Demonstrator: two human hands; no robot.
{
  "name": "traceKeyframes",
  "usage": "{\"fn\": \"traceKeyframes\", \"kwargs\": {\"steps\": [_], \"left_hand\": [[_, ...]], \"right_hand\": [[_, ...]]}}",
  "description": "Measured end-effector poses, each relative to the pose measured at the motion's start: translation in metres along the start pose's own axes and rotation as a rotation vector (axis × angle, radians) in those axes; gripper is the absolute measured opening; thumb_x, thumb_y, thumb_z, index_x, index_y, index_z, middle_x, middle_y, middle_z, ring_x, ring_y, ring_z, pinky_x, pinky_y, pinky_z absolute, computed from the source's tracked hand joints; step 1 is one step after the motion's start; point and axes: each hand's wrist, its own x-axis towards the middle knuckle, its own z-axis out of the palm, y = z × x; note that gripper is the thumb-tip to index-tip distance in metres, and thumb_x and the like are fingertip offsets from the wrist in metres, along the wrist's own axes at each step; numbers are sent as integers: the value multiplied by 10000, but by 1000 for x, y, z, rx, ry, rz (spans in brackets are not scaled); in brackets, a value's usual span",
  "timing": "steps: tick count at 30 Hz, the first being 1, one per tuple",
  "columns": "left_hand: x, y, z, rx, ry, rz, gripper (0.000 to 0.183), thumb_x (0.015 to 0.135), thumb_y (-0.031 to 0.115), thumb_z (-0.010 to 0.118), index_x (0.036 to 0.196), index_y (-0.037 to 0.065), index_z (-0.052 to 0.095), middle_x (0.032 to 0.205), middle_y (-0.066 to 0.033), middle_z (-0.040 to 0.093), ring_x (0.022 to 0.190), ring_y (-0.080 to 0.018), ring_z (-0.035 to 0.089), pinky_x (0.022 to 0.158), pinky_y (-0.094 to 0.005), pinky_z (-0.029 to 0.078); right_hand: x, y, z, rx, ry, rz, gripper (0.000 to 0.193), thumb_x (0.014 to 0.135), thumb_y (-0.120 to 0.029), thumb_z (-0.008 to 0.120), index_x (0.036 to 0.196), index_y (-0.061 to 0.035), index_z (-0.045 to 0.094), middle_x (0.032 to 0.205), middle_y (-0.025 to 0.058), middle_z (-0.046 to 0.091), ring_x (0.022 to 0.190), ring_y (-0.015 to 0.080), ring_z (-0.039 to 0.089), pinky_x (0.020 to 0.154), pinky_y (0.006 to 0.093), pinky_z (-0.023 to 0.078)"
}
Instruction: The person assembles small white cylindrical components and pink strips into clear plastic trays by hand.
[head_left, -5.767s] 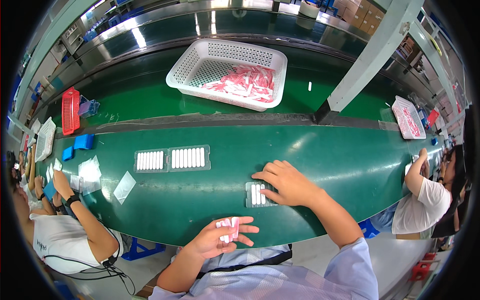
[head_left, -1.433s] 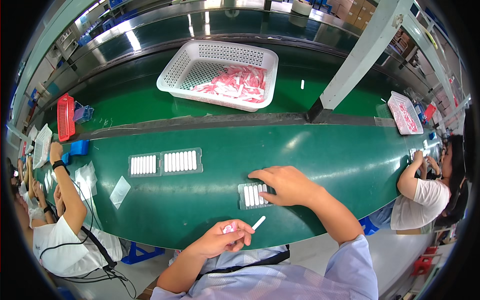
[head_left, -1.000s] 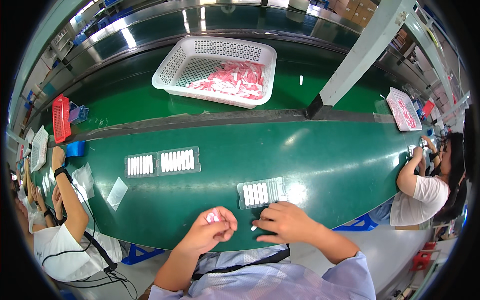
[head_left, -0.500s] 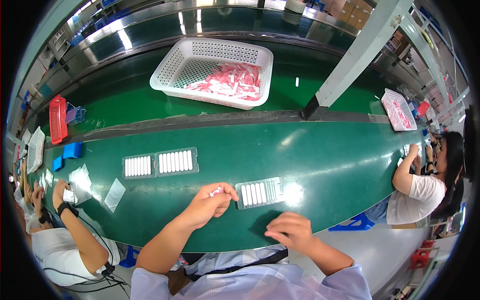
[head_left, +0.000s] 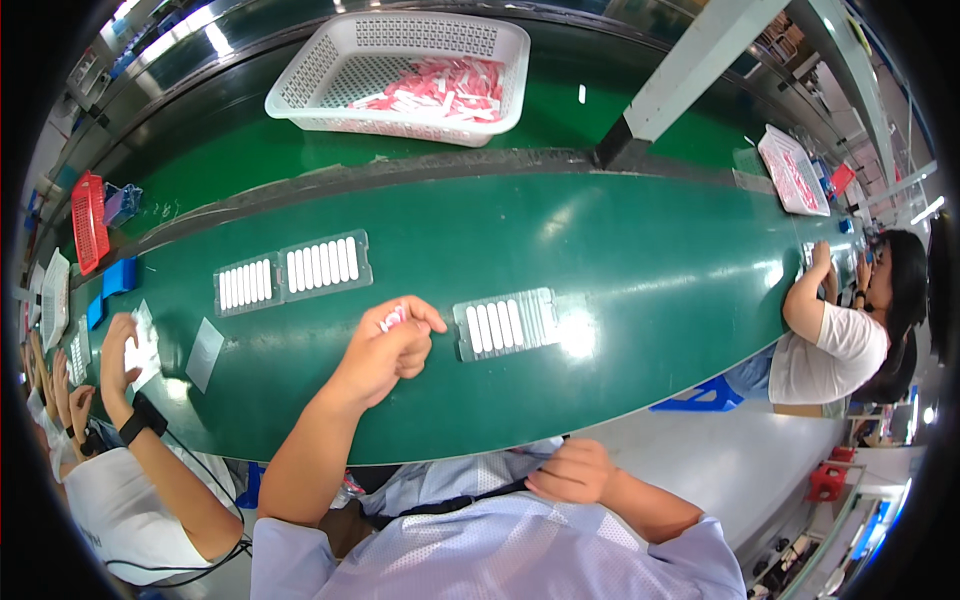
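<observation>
My left hand [head_left: 385, 350] is closed around several small pink and white strips, which peek out at the top of the fist. Just right of it, on the green table [head_left: 650, 270], lies a clear plastic tray [head_left: 540, 322] with white sticks in its left slots and bare slots at its right. My right hand [head_left: 573, 470] is off the table's near edge, against my light shirt. Its fingers are curled, and whatever they hold is hidden. Two joined clear trays [head_left: 365, 270] filled with white sticks lie farther left.
A white basket [head_left: 310, 115] of pink and white strips stands beyond the dark ledge, left of a metal post [head_left: 665, 100]. A single white stick [head_left: 582, 94] lies near it. Plastic sheets [head_left: 205, 355] lie left. Co-workers sit on both sides.
My right hand has drawn back from over the table to my shirt. My left hand stays beside the part-filled tray, still closed on the strips. The view has tilted lower.
</observation>
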Motion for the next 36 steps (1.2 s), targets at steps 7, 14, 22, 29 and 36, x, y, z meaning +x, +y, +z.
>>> {"fn": "traceKeyframes", "kwargs": {"steps": [7, 14, 22, 29, 36], "left_hand": [[-4, -9, 5, 128, 39, 100, 124, 1022, 35, 522, 1016, -6, 639, 648, 80, 399, 519, -10, 285, 470, -241, 199], [-7, -12, 8, 166, 79, 116, 111, 1025, 67, 533, 990, 18, 627, 623, 81, 364, 516, -16, 261, 470, -239, 183], [-7, -22, 19, 780, 188, 488, 128, 928, -10, 685, 1054, 11, 692, 612, 57, 430, 533, -23, 337, 514, -242, 278], [-7, -29, 19, 1118, 302, 641, 314, 835, 120, 828, 1124, 92, 710, 571, 0, 428, 484, -111, 424, 496, -285, 363], [-2, -29, 20, 1306, 305, 800, 425, 780, 241, 890, 1157, 140, 723, 579, -20, 517, 478, -174, 531, 479, -325, 429]], "right_hand": [[-24, -4, 35, 328, -279, 744, 230, 884, -222, 799, 1067, -84, 779, 936, 107, 770, 815, 293, 735, 688, 382, 580], [-12, -3, 39, 208, -650, 844, 184, 886, -250, 790, 970, -88, 773, 956, 117, 755, 865, 333, 708, 814, 428, 565], [42, -18, -30, 507, -250, 612, 79, 923, -146, 768, 968, -86, 796, 915, 92, 733, 750, 257, 694, 668, 343, 555], [98, 61, -43, 386, -111, 795, 138, 923, -45, 743, 1046, -55, 804, 856, 93, 680, 702, 151, 623, 629, 286, 481], [115, 88, -11, -172, 146, 542, 120, 852, -43, 778, 968, -75, 786, 873, 54, 698, 726, 217, 642, 638, 316, 494]]}}
